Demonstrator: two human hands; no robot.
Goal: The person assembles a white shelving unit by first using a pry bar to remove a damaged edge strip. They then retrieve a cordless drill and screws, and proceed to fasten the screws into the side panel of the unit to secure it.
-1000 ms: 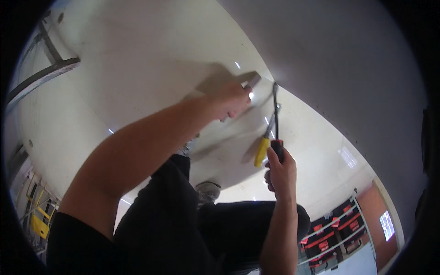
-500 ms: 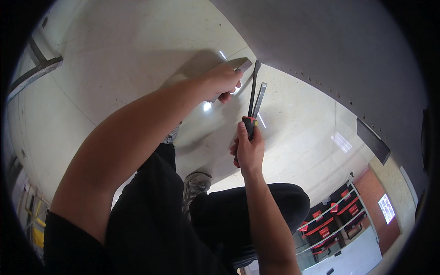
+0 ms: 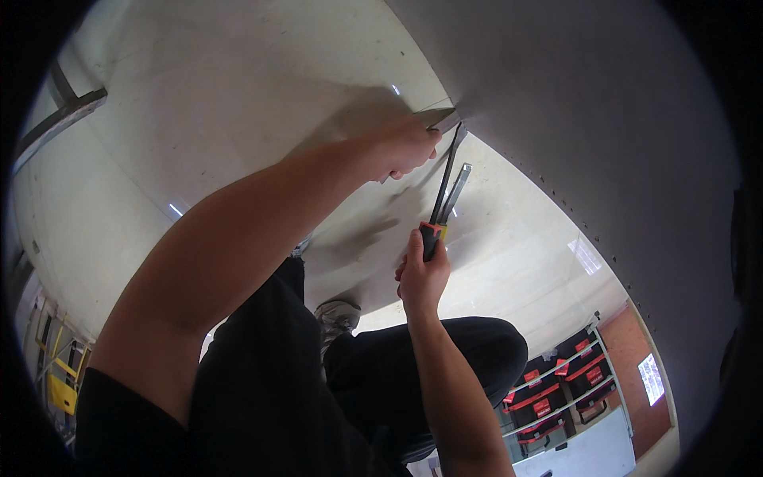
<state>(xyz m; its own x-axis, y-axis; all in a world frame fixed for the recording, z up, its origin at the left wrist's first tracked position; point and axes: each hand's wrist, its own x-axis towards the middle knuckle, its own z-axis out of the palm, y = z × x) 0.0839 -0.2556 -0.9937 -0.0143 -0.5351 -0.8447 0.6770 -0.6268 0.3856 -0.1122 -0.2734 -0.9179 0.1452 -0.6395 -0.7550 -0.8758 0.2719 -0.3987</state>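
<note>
The left hand [image 3: 409,151] is holding a flat grey metal bar [image 3: 443,121], with its fingers wrapped around it. The right hand [image 3: 423,274] is squeezing the handle of a long, thin tool [image 3: 447,176]. That handle is black and red, and the thin metal part is pointing away from the person and a little to the right.

The metal bar is slanting up and right out of the left hand. Its far end is sitting by the bottom edge of a big grey panel [image 3: 588,119], where the panel is meeting the pale floor [image 3: 238,103]. The tip of the long tool is resting just beside that bar end, near the same edge. I cannot tell if the tip is touching the bar or the panel. The left hand is being the nearer one to this spot; the right hand is staying lower down, at the back end of its tool.

A chisel [image 3: 456,193] with some yellow on its handle is lying right of the long tool, nearly in line with it. The right hand is hiding part of it.

I am counting two hands, one bar, one long tool, one chisel and one panel.
</note>
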